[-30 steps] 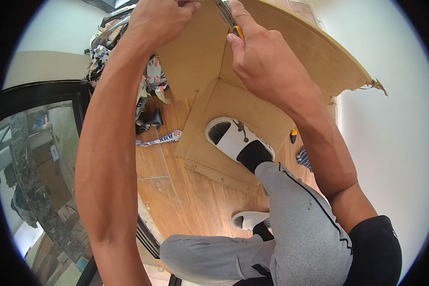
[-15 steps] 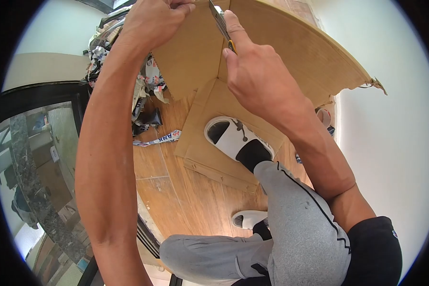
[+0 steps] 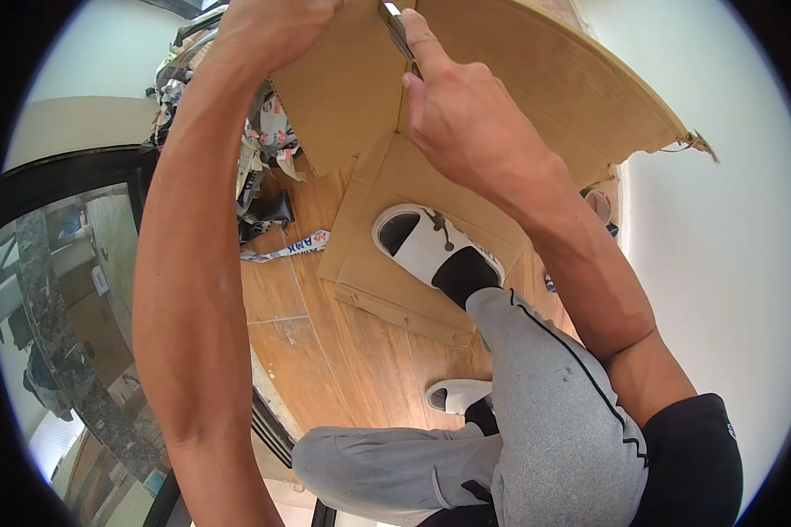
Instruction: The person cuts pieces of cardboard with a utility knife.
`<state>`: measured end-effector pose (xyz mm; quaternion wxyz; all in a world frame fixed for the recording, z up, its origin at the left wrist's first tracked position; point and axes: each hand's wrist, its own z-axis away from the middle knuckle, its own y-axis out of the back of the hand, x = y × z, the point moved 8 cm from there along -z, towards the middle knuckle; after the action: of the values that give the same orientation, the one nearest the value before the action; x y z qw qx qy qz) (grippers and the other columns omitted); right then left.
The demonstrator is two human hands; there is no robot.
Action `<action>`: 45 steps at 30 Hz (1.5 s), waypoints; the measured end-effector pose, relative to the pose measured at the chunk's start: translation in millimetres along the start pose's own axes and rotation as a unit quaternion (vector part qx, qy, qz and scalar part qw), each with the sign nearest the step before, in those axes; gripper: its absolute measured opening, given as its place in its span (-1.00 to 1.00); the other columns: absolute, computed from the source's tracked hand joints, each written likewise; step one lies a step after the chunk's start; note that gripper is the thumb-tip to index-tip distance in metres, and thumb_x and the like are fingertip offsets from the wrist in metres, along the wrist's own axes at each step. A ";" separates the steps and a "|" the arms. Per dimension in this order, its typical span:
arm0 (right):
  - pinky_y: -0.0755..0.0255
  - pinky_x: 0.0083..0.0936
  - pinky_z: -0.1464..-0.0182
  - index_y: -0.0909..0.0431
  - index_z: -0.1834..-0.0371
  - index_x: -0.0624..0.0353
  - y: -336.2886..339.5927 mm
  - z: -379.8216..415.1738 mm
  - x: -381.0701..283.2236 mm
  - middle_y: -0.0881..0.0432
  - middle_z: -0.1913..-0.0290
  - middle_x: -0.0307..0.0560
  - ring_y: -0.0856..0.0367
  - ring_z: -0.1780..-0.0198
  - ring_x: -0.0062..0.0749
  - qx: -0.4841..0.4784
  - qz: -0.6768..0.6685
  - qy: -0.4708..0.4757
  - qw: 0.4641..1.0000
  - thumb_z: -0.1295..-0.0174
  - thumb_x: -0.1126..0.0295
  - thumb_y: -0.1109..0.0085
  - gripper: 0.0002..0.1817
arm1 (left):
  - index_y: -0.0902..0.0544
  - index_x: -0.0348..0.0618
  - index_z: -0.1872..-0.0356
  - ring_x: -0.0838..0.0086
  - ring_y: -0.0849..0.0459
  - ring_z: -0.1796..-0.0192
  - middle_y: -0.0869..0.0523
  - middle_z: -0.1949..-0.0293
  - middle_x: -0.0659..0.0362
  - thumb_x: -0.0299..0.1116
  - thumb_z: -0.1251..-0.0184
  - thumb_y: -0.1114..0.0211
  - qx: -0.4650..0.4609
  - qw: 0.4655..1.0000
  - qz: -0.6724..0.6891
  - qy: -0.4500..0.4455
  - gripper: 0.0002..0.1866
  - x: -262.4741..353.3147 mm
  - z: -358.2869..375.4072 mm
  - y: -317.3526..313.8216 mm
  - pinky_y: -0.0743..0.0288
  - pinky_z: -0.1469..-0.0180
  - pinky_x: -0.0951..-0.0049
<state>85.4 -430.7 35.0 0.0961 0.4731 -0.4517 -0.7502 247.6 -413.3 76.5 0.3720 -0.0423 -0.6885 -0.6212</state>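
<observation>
Both hands have slid up toward twelve o'clock: the right hand [image 3: 466, 114] grips the knife [image 3: 398, 33] higher along the cardboard [image 3: 536, 79] fold, the left hand [image 3: 268, 26] pinching its top edge, so the cut seems to advance upward.

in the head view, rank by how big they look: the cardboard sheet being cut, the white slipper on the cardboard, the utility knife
1. cardboard sheet
2. white slipper
3. utility knife, mostly hidden by the right hand; camera nearness makes true sizes unsure.
</observation>
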 end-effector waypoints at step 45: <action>-0.50 0.15 0.07 -0.02 -0.54 0.34 -40.3 4.8 18.9 -0.65 0.36 0.49 -0.65 0.24 0.45 -0.050 0.015 -0.027 0.998 -0.45 0.39 0.10 -0.37 | -0.75 -0.28 0.08 0.59 -0.68 0.23 -0.81 0.19 0.20 -0.33 -0.30 -0.47 0.003 0.961 0.235 0.149 -0.73 -97.5 58.5 -49.8 -0.50 0.08 0.48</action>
<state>82.9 -415.6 -7.1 0.1186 0.4403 -0.4233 -0.7829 265.0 -333.2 -16.8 0.6059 -0.1089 -0.5977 -0.5136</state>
